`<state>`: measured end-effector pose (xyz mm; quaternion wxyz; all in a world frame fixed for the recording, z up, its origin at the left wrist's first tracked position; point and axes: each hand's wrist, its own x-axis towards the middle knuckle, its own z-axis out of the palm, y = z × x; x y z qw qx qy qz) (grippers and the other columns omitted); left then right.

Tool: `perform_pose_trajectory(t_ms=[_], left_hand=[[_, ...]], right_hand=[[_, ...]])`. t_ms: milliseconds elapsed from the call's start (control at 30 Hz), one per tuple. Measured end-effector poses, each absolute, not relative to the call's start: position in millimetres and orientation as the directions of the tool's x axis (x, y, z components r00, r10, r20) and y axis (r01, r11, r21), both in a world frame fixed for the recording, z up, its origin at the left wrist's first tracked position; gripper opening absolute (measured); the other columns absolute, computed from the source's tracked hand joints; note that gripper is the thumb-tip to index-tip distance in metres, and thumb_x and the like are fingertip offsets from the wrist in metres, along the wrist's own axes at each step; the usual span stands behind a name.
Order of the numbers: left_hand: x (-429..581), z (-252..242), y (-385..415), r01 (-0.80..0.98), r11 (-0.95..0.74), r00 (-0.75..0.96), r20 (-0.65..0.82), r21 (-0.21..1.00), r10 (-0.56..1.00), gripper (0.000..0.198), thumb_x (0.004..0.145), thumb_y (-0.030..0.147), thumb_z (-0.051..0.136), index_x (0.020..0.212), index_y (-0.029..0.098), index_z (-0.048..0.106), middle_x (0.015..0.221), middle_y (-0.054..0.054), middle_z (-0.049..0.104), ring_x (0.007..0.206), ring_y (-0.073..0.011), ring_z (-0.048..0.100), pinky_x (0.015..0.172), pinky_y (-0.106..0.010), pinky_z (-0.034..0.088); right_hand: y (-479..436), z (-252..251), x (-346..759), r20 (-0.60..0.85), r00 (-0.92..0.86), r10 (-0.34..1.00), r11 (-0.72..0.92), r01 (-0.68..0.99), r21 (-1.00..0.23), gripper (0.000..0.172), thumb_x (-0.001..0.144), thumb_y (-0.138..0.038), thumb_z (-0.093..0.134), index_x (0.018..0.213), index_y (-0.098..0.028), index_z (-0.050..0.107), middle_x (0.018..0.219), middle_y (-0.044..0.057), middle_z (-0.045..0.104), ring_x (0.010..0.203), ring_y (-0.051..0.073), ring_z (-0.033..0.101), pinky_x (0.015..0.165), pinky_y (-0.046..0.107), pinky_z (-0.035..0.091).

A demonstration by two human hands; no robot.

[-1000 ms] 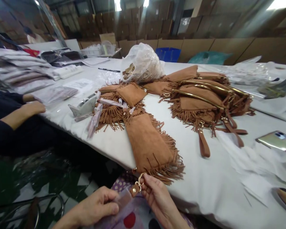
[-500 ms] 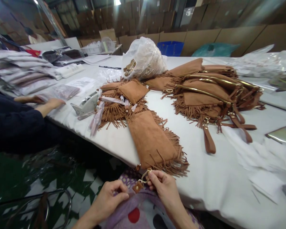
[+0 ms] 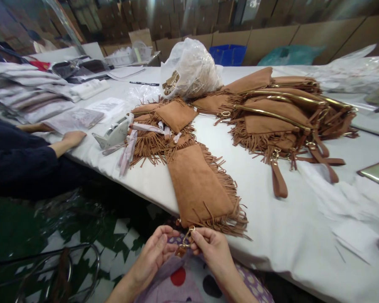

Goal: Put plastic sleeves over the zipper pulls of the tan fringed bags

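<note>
A gold metal clasp [image 3: 186, 240] with a short brown leather tab [image 3: 180, 251] hangs at the table's front edge, over my lap. Thumb and fingers of my right hand [image 3: 211, 248] pinch its upper end. My left hand [image 3: 156, 249] is just to the left, fingers loosely curled and apart, its fingertips close to the tab; whether they touch it I cannot tell. Directly beyond lies a tan suede bag [image 3: 202, 185] with fringe down its right side and along its near end, flat on the white table [image 3: 265, 219].
More fringed tan bags with gold trim [image 3: 274, 113] are piled at right. Behind stands a clear plastic bag [image 3: 192, 69] of small parts. A grey tape dispenser [image 3: 112, 132] sits left. A co-worker's hand [image 3: 72, 139] rests by wrapped packages [image 3: 34, 88]. A phone [image 3: 377, 171] lies far right.
My left hand has moved up and right, closer to the clasp, and its fingers have spread. My right hand keeps its pinch on the clasp. The view has tilted slightly down.
</note>
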<state>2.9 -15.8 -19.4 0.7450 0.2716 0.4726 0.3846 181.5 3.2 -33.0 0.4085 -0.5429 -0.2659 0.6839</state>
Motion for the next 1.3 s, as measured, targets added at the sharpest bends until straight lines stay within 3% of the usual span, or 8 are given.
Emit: perform_pose_trajectory(t_ms=[133, 267, 400, 700, 833, 967, 1167, 1300], left_hand=[[-9.8, -21.7, -22.2, 0.102, 0.411, 0.335, -0.421, 0.906, 0.843, 0.037, 0.076, 0.034, 0.069, 0.106, 0.019, 0.055, 0.108, -0.009, 0.061, 0.097, -0.0233, 0.058, 0.085, -0.032, 0.043], [-16.4, -26.6, -29.2, 0.439, 0.252, 0.255, -0.388, 0.863, 0.886, 0.014, 0.085, 0.033, 0.053, 0.082, 0.019, 0.055, 0.069, 0.002, 0.056, 0.065, -0.0144, 0.050, 0.063, -0.024, 0.037], [-17.9, -31.3, -33.2, 0.428, 0.264, 0.192, -0.373, 0.864, 0.908, 0.023, 0.087, 0.035, 0.049, 0.071, 0.019, 0.047, 0.056, 0.006, 0.041, 0.053, -0.0107, 0.038, 0.052, -0.022, 0.027], [13.7, -11.4, -15.2, 0.232, 0.281, 0.171, -0.323, 0.931, 0.931, 0.025, 0.086, 0.035, 0.054, 0.069, 0.017, 0.048, 0.059, 0.005, 0.046, 0.055, -0.0097, 0.041, 0.053, -0.020, 0.031], [31.9, -2.7, -5.5, 0.138, 0.285, 0.146, -0.304, 0.949, 0.942, 0.026, 0.085, 0.039, 0.056, 0.072, 0.018, 0.048, 0.061, 0.004, 0.052, 0.058, -0.0109, 0.048, 0.055, -0.019, 0.036], [32.2, -14.7, -5.2, 0.044, 0.400, 0.103, -0.402, 0.915, 0.910, 0.031, 0.083, 0.046, 0.057, 0.075, 0.019, 0.045, 0.063, 0.002, 0.058, 0.055, -0.0114, 0.053, 0.052, -0.020, 0.038], [20.2, -29.8, -7.5, 0.087, 0.406, 0.110, -0.414, 0.910, 0.904, 0.035, 0.082, 0.052, 0.055, 0.076, 0.019, 0.046, 0.060, 0.005, 0.053, 0.053, -0.0105, 0.048, 0.053, -0.020, 0.036], [21.0, -24.9, -2.7, 0.234, 0.282, 0.089, -0.310, 0.930, 0.947, 0.031, 0.084, 0.047, 0.055, 0.074, 0.018, 0.052, 0.064, 0.003, 0.051, 0.061, -0.0122, 0.047, 0.056, -0.021, 0.036]], right_hand=[[2.4, -35.1, 180.6, -0.519, -0.074, 0.852, -0.518, -0.273, -0.811, 0.042, 0.061, -0.053, 0.076, 0.068, -0.012, 0.069, 0.057, 0.003, 0.064, 0.049, 0.011, 0.054, 0.046, 0.021, 0.043], [1.5, -38.8, 180.6, -0.520, -0.060, 0.852, -0.513, -0.285, -0.809, 0.043, 0.060, -0.055, 0.075, 0.069, -0.013, 0.069, 0.055, 0.003, 0.063, 0.048, 0.012, 0.053, 0.046, 0.022, 0.043], [1.3, -42.6, 180.1, -0.513, -0.042, 0.857, -0.502, -0.292, -0.814, 0.045, 0.059, -0.056, 0.076, 0.070, -0.013, 0.070, 0.057, 0.004, 0.064, 0.049, 0.013, 0.054, 0.045, 0.023, 0.043], [-1.5, -25.8, 177.2, -0.453, 0.016, 0.891, -0.442, -0.188, -0.877, 0.040, 0.066, -0.053, 0.072, 0.070, -0.013, 0.071, 0.050, 0.000, 0.059, 0.046, 0.012, 0.048, 0.045, 0.022, 0.037], [-1.1, -20.4, 173.9, -0.368, -0.021, 0.930, -0.367, -0.154, -0.918, 0.041, 0.070, -0.054, 0.068, 0.070, -0.013, 0.073, 0.061, 0.003, 0.067, 0.057, 0.016, 0.056, 0.055, 0.025, 0.044], [0.2, -19.6, 184.2, -0.312, -0.051, 0.949, -0.308, 0.084, -0.948, 0.053, 0.083, -0.056, 0.049, 0.061, -0.014, 0.071, 0.052, 0.004, 0.064, 0.052, 0.018, 0.057, 0.052, 0.027, 0.043], [7.2, -16.4, 207.3, 0.056, 0.064, 0.996, 0.035, 0.296, -0.955, 0.022, 0.082, -0.035, 0.061, 0.095, -0.023, 0.074, 0.090, 0.007, 0.073, 0.082, 0.024, 0.066, 0.079, 0.033, 0.048], [5.3, -18.4, 205.6, 0.070, -0.022, 0.997, 0.073, 0.308, -0.949, 0.019, 0.083, -0.031, 0.059, 0.094, -0.025, 0.074, 0.085, 0.006, 0.073, 0.076, 0.023, 0.066, 0.075, 0.032, 0.048]])
